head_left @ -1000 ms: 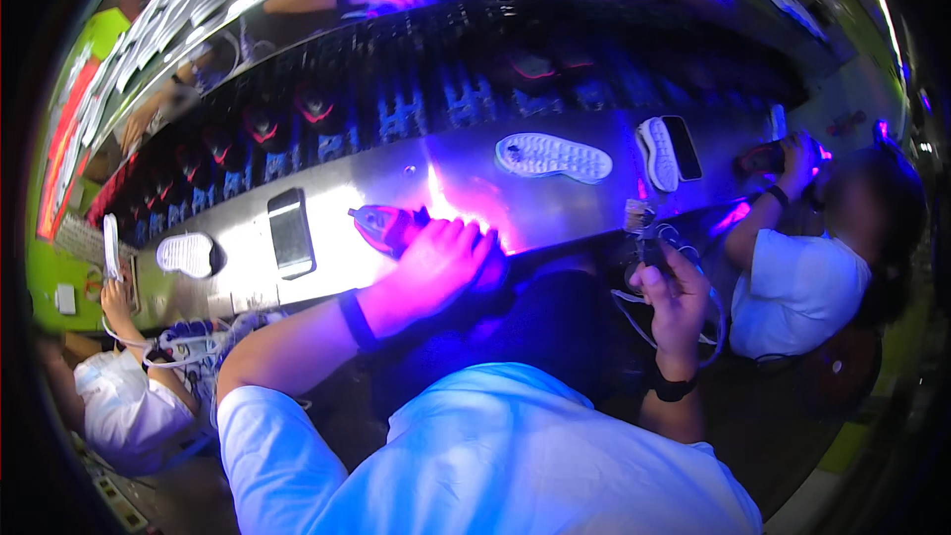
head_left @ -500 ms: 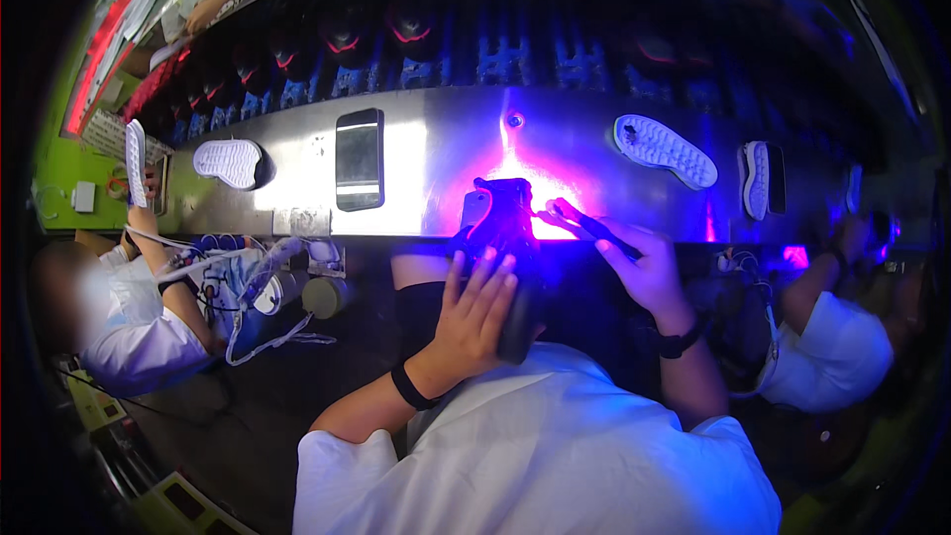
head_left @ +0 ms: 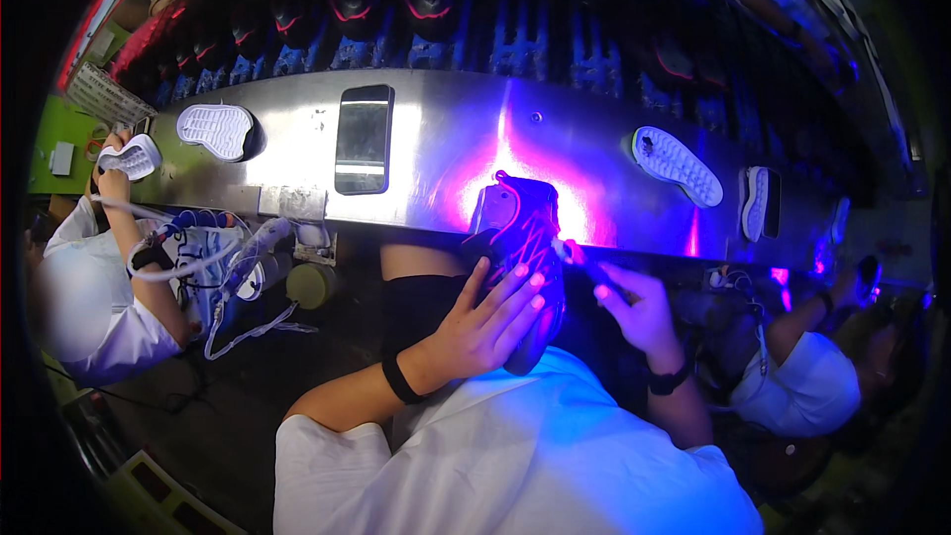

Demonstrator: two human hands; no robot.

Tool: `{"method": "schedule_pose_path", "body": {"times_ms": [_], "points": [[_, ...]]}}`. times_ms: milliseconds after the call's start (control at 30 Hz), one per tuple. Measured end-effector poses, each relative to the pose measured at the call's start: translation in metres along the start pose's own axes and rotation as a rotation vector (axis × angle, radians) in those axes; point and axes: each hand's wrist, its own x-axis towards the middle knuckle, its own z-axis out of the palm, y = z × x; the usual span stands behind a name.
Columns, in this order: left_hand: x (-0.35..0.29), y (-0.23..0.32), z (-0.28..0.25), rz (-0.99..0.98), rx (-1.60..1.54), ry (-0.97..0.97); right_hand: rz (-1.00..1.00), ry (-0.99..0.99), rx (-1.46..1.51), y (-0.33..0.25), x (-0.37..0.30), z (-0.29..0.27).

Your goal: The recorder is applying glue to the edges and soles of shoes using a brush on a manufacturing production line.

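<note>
Under violet light, a dark laced shoe upper (head_left: pixel 522 218) with red trim lines is held at the bench's near edge. My left hand (head_left: pixel 480 322) wraps over it from the left, fingers lying across its side. In my right hand (head_left: pixel 642 309) is a slim dark-handled brush (head_left: pixel 597 267), gripped between thumb and fingers. The brush's tip is at the right side of the shoe upper; glare hides whether they touch.
On the metal bench (head_left: pixel 426 149) lie a dark phone (head_left: pixel 364 139), a white sole (head_left: pixel 216 129) to the left and another white sole (head_left: pixel 679 166) to the right. Behind runs a dark conveyor rack (head_left: pixel 396 30) bearing shoe uppers. Co-workers sit on both sides; the left one holds a sole (head_left: pixel 132 158).
The brush has moved from over the bench toward me, to the shoe upper's right side. My left hand has shifted slightly along with the shoe upper, which has turned a little. The view has shifted.
</note>
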Motion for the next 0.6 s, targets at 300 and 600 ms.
{"method": "schedule_pose_path", "body": {"times_ms": [300, 600], "points": [[0.000, -0.006, -0.002, 0.040, -0.008, -0.015, 0.005, 0.014, -0.147, -0.032, 0.024, -0.009], [0.003, -0.008, -0.007, 0.034, -0.026, -0.049, -0.073, -0.011, -0.019, -0.002, -0.003, 0.003]]}}
